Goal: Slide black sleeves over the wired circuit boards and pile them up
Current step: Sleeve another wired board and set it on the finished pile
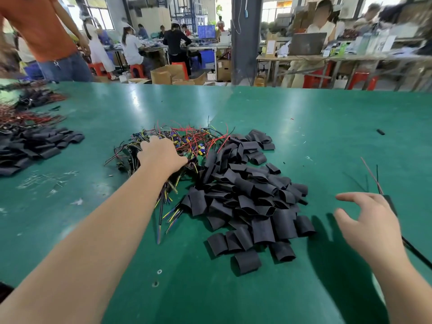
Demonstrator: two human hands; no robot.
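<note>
Head view: the left hand (pixel 161 155) reaches into the wired circuit boards (pixel 198 143), and I cannot tell if it grips. The right hand (pixel 371 220) hovers with fingers spread, near the black sleeves (pixel 252 197).

Left hand (pixel 161 155) on the tangle of wired circuit boards (pixel 198 141); right hand (pixel 371 225), fingers spread, near the black sleeves (pixel 252 199).

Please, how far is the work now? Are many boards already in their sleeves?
Done: one sleeved piece with wires seems to lie behind the open right hand. In hand: the left hand reaches into the heap of bare wired boards; whether it grips is hidden. Left: that heap and the pile of empty black sleeves are both large.
</note>
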